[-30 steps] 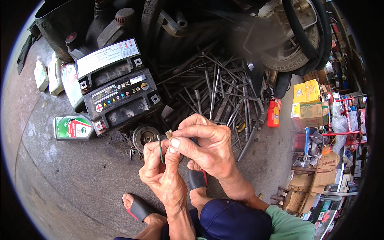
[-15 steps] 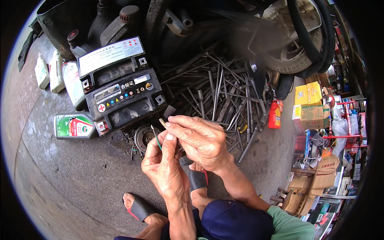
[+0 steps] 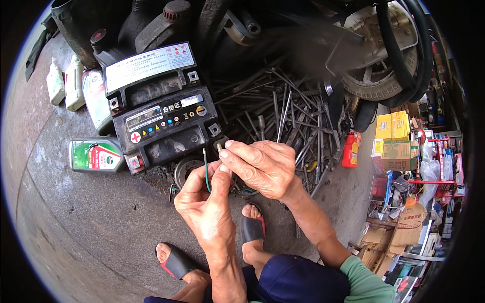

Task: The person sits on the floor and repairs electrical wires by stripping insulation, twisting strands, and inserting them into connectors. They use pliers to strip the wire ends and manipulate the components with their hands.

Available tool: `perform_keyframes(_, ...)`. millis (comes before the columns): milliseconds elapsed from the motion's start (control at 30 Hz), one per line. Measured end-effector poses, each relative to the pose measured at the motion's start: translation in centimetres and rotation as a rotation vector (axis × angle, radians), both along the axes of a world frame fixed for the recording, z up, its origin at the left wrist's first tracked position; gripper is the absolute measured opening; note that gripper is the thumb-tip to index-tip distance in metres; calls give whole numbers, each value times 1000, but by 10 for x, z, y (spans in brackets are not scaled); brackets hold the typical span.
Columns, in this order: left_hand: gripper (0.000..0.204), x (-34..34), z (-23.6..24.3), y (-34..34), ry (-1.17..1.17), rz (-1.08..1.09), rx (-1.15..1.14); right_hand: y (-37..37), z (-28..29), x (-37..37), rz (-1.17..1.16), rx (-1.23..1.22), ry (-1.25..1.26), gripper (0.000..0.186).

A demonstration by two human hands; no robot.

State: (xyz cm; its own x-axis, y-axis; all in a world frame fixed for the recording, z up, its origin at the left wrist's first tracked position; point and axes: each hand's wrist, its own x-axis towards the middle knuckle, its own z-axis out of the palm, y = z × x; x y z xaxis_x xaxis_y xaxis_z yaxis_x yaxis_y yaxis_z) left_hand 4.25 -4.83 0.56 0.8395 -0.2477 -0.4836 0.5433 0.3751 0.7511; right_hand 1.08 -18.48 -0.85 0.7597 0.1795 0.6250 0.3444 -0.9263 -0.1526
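My left hand (image 3: pixel 208 207) is closed in a pinch, with a thin green wire (image 3: pixel 206 174) rising from its fingers. The wire's pale end points upward. Close beside it, my right hand (image 3: pixel 262 166) pinches a small brass-coloured piece (image 3: pixel 219 147) between thumb and fingers; its exact kind is too small to tell. The thumbs of both hands nearly meet, and the wire's tip stays apart from the brass piece. Just beyond my hands, two black batteries (image 3: pixel 166 122) sit together, one bearing a white label on its side.
A heap of metal wrenches and rods (image 3: pixel 288 113) lies beyond my right hand. Oil bottles (image 3: pixel 96 155) stand left of the batteries. A round metal part (image 3: pixel 183 174) is partly hidden behind my left hand. A red bottle (image 3: pixel 350 149) and cardboard boxes (image 3: pixel 399 153) are at right.
The green wire now shows more of its length and stands more upright, slightly farther left of the left thumb. Both hands keep their pinches. The surroundings have shifted a little to the right in view.
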Motion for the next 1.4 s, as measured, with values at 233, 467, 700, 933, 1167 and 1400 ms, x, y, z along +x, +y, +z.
perform_keyframes(233,10,3,0,-8,5,21,17,-8,-17,7,41,38,-28,31)
perform_keyframes(467,12,4,0,-13,-27,42,53,-10,-21,11,36,86,-27,33)
perform_keyframes(700,13,5,0,-13,-29,32,85,-6,-26,11,13,137,-35,36)
perform_keyframes(933,17,2,-1,-16,-69,81,78,1,-27,15,-61,172,-64,39)
perform_keyframes(1167,29,-1,7,-19,25,251,-19,7,-30,17,-81,212,-101,38)
perform_keyframes(1400,32,-4,8,-17,38,328,-105,19,-21,21,-159,264,-79,38)
